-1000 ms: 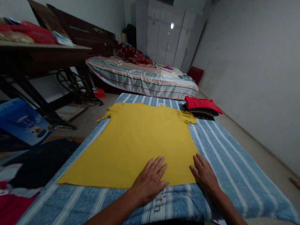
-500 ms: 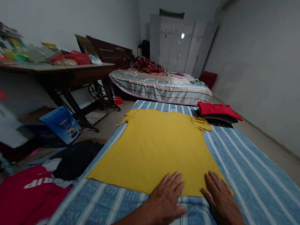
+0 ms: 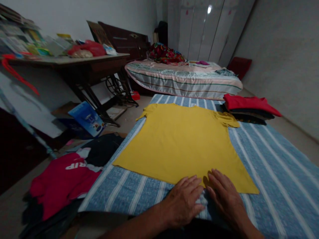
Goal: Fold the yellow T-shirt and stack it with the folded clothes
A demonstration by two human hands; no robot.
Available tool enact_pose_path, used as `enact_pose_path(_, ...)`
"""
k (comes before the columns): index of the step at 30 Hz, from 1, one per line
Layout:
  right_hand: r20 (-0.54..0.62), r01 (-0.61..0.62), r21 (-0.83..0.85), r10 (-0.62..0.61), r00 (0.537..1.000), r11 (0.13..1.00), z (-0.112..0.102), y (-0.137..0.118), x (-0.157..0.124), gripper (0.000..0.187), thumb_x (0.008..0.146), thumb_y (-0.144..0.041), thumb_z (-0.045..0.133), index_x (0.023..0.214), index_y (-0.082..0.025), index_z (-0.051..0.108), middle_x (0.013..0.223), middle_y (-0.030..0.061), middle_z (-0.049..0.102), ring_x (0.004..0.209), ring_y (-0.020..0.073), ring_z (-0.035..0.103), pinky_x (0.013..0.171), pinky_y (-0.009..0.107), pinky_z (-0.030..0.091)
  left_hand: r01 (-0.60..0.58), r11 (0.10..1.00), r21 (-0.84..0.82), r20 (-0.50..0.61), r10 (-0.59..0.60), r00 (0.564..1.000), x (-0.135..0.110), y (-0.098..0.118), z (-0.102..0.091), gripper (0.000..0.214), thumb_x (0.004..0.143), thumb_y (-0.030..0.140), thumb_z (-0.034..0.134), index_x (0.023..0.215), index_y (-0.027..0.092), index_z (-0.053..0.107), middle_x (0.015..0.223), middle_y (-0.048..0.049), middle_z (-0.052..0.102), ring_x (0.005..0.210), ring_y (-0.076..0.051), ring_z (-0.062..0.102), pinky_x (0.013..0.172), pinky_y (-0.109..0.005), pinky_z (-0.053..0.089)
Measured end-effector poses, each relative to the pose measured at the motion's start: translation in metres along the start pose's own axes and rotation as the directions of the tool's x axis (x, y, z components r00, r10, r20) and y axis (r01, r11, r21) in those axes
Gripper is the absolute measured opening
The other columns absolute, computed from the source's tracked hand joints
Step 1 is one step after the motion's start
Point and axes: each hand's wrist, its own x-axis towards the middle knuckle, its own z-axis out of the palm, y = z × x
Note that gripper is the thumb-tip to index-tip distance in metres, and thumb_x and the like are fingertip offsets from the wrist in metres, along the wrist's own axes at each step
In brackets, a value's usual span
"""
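Observation:
A yellow short-sleeved T-shirt (image 3: 184, 139) lies spread flat on the blue-and-white striped cloth (image 3: 274, 156), its collar at the far side and its hem toward me. My left hand (image 3: 183, 200) rests palm down at the near hem, fingers stretched over the fabric edge. Close beside it on the right, my right hand (image 3: 223, 191) is tilted, its fingers extended over the same hem. Both hands hold nothing.
Folded clothes topped by a red garment (image 3: 250, 103) are stacked at the far right. Left below the striped surface lie a red garment (image 3: 62, 181) and dark clothes. A cluttered sewing-machine table (image 3: 99, 63) stands at the left; a bed (image 3: 184, 78) stands beyond.
My right hand has moved left along the hem, nearer to my left hand. The camera view has tipped downward and shifted left. The T-shirt stays spread flat.

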Motion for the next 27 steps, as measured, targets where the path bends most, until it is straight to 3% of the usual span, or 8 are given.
enact_pose_path(3, 0.004, 0.04, 0.08, -0.04, 0.999, 0.996, 0.004, -0.018, 0.007, 0.025, 0.092, -0.023, 0.046, 0.115, -0.02, 0.055, 0.122, 0.0106, 0.059, 0.115, 0.0243, 0.054, 0.094, 0.044, 0.047, 0.058, 0.994, 0.091, -0.154, -0.044, 0.987, -0.01, -0.02, -0.01, 0.036, 0.091, 0.021, 0.041, 0.123, 0.011, 0.052, 0.13, -0.0141, 0.056, 0.124, -0.023, 0.049, 0.104, -0.04, 0.042)
enact_pose_path(7, 0.03, 0.041, 0.07, -0.043, 0.999, 0.997, 0.005, -0.029, 0.003, 0.024, 0.091, -0.02, 0.046, 0.113, -0.018, 0.057, 0.124, 0.0129, 0.058, 0.117, 0.0258, 0.053, 0.095, 0.047, 0.046, 0.15, 0.972, 0.183, -0.288, -0.093, 0.953, -0.031, -0.049, -0.018, 0.032, 0.088, 0.014, 0.04, 0.115, 0.012, 0.056, 0.121, -0.0156, 0.062, 0.116, -0.023, 0.056, 0.098, -0.042, 0.049)
enact_pose_path(12, 0.017, 0.005, 0.004, -0.005, 1.0, 1.0, 0.001, -0.034, -0.014, 0.029, 0.092, -0.022, 0.048, 0.119, -0.016, 0.055, 0.13, 0.0168, 0.053, 0.124, 0.0293, 0.047, 0.097, 0.05, 0.044, 0.17, 0.956, 0.237, -0.293, -0.097, 0.951, -0.058, -0.059, -0.006, 0.032, 0.088, 0.014, 0.042, 0.117, 0.014, 0.056, 0.131, -0.0138, 0.056, 0.126, -0.024, 0.047, 0.102, -0.045, 0.044)
enact_pose_path(16, 0.014, -0.011, -0.017, 0.011, 1.0, 1.0, -0.001, -0.035, -0.022, 0.029, 0.09, -0.018, 0.049, 0.118, -0.019, 0.057, 0.131, 0.0166, 0.052, 0.124, 0.0294, 0.047, 0.098, 0.051, 0.043, 0.198, 0.959, 0.205, -0.343, -0.119, 0.932, -0.063, -0.056, 0.0, 0.032, 0.09, 0.017, 0.042, 0.118, 0.015, 0.058, 0.131, -0.0125, 0.057, 0.127, -0.023, 0.047, 0.104, -0.045, 0.041)
enact_pose_path(23, -0.006, 0.017, 0.078, -0.017, 1.0, 0.997, -0.002, -0.039, -0.022, 0.032, 0.087, -0.011, 0.047, 0.117, -0.02, 0.054, 0.129, 0.0152, 0.054, 0.123, 0.0281, 0.048, 0.096, 0.052, 0.044, 0.247, 0.955, 0.165, -0.465, -0.145, 0.873, -0.063, -0.068, -0.019, 0.027, 0.088, 0.013, 0.043, 0.108, 0.014, 0.061, 0.112, -0.0114, 0.066, 0.108, -0.02, 0.059, 0.094, -0.037, 0.051)
enact_pose_path(27, -0.056, 0.091, 0.161, -0.083, 0.995, 0.983, 0.006, -0.048, -0.007, 0.033, 0.086, -0.011, 0.048, 0.117, -0.022, 0.054, 0.126, 0.0123, 0.057, 0.121, 0.0261, 0.05, 0.096, 0.049, 0.045, 0.289, 0.943, 0.168, -0.455, -0.185, 0.871, -0.069, -0.077, -0.028, 0.025, 0.086, 0.01, 0.044, 0.103, 0.015, 0.062, 0.107, -0.0096, 0.066, 0.103, -0.02, 0.06, 0.091, -0.038, 0.053)
